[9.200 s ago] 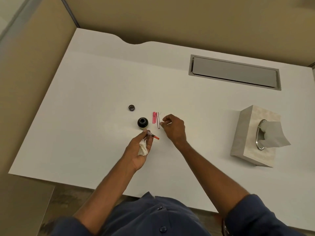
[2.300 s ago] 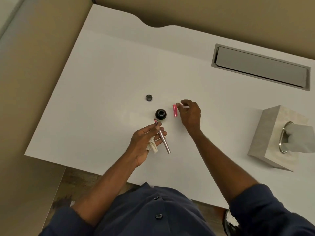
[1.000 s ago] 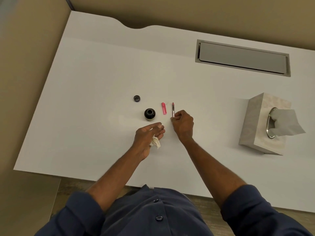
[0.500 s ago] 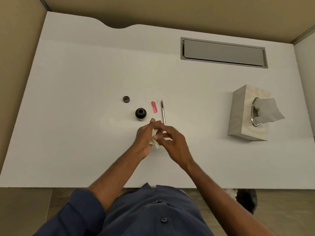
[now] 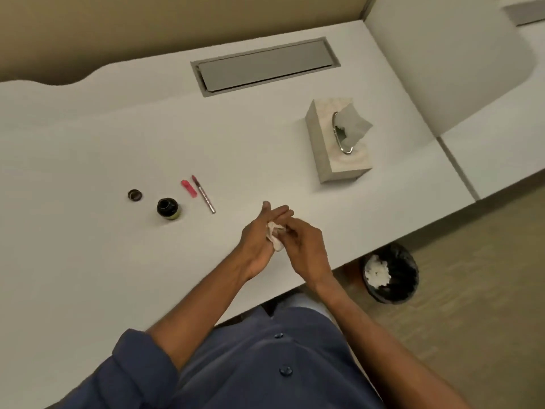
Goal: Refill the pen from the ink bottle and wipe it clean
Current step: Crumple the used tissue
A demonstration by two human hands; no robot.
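The silver pen [image 5: 204,195] with a red tip lies on the white desk [image 5: 88,149], and its pink cap [image 5: 188,188] lies just left of it. The open black ink bottle [image 5: 167,208] stands to the left, with its round lid [image 5: 135,195] further left. My left hand [image 5: 259,240] and my right hand [image 5: 303,246] meet to the right of the pen, above the desk's front part. Between them is a crumpled white tissue [image 5: 274,236]. The left hand's fingers are fairly straight under it, and the right hand's fingers pinch it.
A beige tissue box [image 5: 324,152] with a tissue sticking out stands at the right of the desk. A grey cable hatch [image 5: 265,64] is set into the desk's back. On the floor at the right, a black bin [image 5: 395,276] holds white tissues.
The pen now lies on the desk beside its cap. Both hands have moved right, away from it, and hold the tissue together. My view has swung right, so the bin shows.
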